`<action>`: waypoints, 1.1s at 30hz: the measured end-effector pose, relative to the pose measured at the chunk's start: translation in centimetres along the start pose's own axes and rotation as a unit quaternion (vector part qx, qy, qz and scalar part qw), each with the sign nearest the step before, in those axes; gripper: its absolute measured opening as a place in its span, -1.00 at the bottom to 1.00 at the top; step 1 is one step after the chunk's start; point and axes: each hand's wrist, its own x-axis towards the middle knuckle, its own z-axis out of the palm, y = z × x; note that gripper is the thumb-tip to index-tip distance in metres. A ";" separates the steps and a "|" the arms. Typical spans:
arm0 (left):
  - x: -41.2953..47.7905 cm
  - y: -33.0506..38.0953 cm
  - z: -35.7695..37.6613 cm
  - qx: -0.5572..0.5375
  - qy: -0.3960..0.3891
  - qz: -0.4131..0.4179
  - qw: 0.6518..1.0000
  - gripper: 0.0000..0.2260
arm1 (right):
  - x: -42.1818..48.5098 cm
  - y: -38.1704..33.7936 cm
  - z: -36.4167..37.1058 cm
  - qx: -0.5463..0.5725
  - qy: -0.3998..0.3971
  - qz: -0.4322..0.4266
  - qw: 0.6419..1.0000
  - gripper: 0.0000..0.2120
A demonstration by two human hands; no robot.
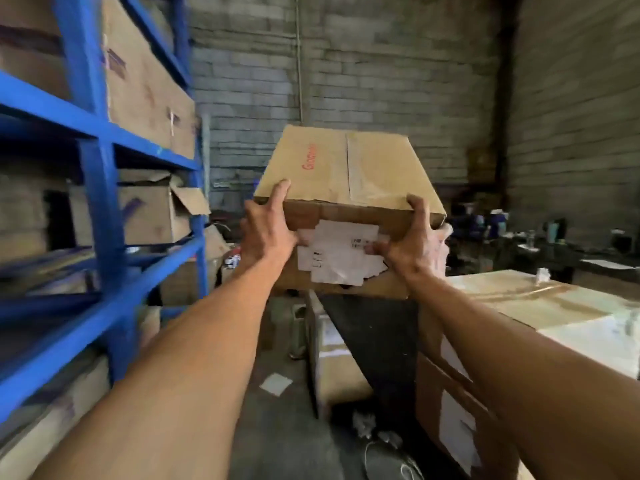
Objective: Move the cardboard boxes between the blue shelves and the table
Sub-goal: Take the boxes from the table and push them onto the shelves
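Held box: a tan, rectangular cardboard box [346, 168] with red lettering on its top and a strip of clear tape [358, 174] running across the lid; it is up in the air, clear of any surface, its far end tipped upward.
Left hand [268, 233]: gripping the box at its near left corner, fingers spread up the corner with one fingertip reaching the top face, thumb on the near face.
Right hand [415, 244]: gripping the near right corner, fingers curled over the top edge, thumb pressed on the near face.
Between the hands: a torn, crumpled white paper label [337, 254] stuck on the near face; both thumbs touch its edges.
Left of the grip: blue-painted metal shelves [100, 188], blurred, standing apart from the held box.
On the shelves: a large brown carton [145, 88] above grip level, and a battered brown carton with open flaps [152, 213] about level with the left hand.
Right of and below the grip: a big pale cardboard carton with taped top [519, 306], under the right forearm and not touching the held box.
Straight below the grip: a dark flat panel [374, 341]; what it belongs to cannot be told.
Floor below the left forearm: a small white paper scrap [276, 383].
Beyond the grip: a grey block wall [381, 64] and, to the right, a dim bench with bottles [519, 233].
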 end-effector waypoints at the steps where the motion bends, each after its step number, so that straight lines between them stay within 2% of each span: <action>1: -0.8 -0.4 -1.0 0.034 0.003 -0.015 0.999 -0.10 | -0.2 -0.3 0.6 0.013 -0.021 -0.006 1.000 -0.10; 7: -5.3 -2.8 -8.2 0.181 0.047 -0.124 0.974 -0.05 | -3.7 -3.0 4.2 0.104 -0.170 -0.048 0.979 -0.03; 15: -10.6 -6.3 -17.4 0.290 0.108 -0.242 0.920 -0.04 | -10.7 -9.0 8.3 0.187 -0.323 -0.088 0.924 -0.01; 20: -11.6 -8.6 -22.3 0.370 0.124 -0.298 0.871 -0.02 | -13.9 -13.5 11.5 0.215 -0.379 -0.115 0.893 0.01; 25: -10.9 -12.9 -26.5 0.358 0.172 -0.330 0.856 -0.07 | -16.0 -18.7 16.3 0.245 -0.420 -0.150 0.861 -0.01; 33: -10.3 -17.0 -26.9 0.384 0.156 -0.356 0.837 -0.05 | -17.4 -20.1 21.4 0.247 -0.450 -0.154 0.844 0.00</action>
